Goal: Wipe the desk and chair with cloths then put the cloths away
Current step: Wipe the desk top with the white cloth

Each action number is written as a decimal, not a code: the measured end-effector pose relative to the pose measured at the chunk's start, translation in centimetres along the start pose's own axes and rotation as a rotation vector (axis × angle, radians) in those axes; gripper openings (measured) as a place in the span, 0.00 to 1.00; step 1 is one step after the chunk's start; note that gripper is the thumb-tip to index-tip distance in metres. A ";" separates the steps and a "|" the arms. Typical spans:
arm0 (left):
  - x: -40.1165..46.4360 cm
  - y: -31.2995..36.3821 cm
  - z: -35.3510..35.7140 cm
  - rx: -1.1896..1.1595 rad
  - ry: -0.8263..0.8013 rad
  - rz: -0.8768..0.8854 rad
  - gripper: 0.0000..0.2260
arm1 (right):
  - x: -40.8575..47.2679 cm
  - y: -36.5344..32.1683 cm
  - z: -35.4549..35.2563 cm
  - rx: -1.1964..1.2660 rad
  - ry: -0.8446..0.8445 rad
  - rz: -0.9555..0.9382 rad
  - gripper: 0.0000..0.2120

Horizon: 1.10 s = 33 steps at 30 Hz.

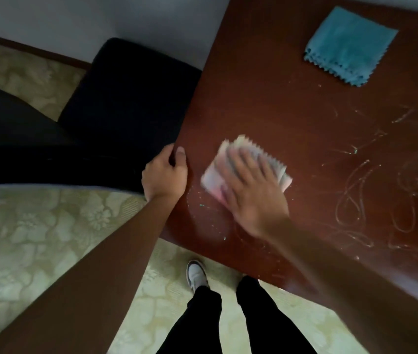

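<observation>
head view, looking down: desk [292, 103] of dark reddish wood fills the right side, its corner toward the person's legs. right hand [250, 185] lies flat, fingers spread and straight, palm pressing a folded pale cloth [278, 162] onto the top near the left edge; hand and cloth are motion-blurred, so the weave and exact fold cannot be told. zigzag-cut hem shows past the fingertips. left hand [164, 175] grips the desk's left edge, thumb on top, fingers curled under and out of sight. blue cloth [348, 47] sits folded near the far edge, well apart from both hands, untouched. pale squiggly marks [391, 190] and small crumbs are spread over the right part of the top, not yet reached. chair [126, 103], dark seat, stands just beside the desk's left edge, on patterned floor [37, 226]. judgement: desk wipe is in hand and early; chair and putting away are still to do. both cloths look thin, soft and light, and would likely bunch or slide under the palm, so a flat, broad press suits wiping; for lifting, pinch a corner or gather the folded stack at its edge.
</observation>
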State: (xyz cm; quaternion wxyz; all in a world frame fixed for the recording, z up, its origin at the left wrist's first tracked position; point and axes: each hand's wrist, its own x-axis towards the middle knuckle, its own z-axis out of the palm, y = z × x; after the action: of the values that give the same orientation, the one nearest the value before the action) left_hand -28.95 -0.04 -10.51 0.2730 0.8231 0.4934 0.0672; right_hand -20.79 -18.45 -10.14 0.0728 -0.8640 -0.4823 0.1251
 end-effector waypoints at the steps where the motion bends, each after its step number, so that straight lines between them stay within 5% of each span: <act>1: 0.0 -0.1 -0.1 -0.024 -0.012 -0.010 0.16 | 2.5 0.7 -0.5 -0.008 0.016 0.052 0.27; 5: 0.3 -0.8 -0.5 -0.152 -0.078 -0.037 0.18 | 9.2 -0.1 -1.2 0.026 0.053 0.201 0.26; 10: 0.5 -1.9 -1.1 -0.302 -0.192 -0.102 0.17 | -0.2 -7.9 2.1 -0.002 0.026 -0.018 0.26; 14: -0.8 -4.3 -1.6 -0.303 -0.265 -0.029 0.19 | -4.1 -7.7 2.4 -0.042 -0.071 -0.080 0.26; 20: -1.4 -5.1 -1.6 -0.338 -0.281 -0.001 0.20 | 5.3 -5.2 0.1 0.006 0.051 0.341 0.26; 27: -1.7 -5.1 -1.9 -0.400 -0.223 0.007 0.22 | -2.7 -15.5 4.5 0.040 0.121 0.132 0.24; 30: -1.6 -5.3 -1.8 -0.384 -0.212 0.037 0.22 | -1.3 -12.3 3.3 -0.041 0.040 0.080 0.26; 33: -1.6 -5.1 -2.0 -0.368 -0.201 0.042 0.18 | 3.1 -7.0 1.0 -0.046 0.076 0.272 0.26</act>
State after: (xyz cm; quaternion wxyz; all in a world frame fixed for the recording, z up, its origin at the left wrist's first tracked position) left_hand -34.50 1.24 -11.19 0.4650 0.7721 0.4258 0.0794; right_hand -25.20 -12.12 -9.80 0.0534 -0.9268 -0.3607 0.0900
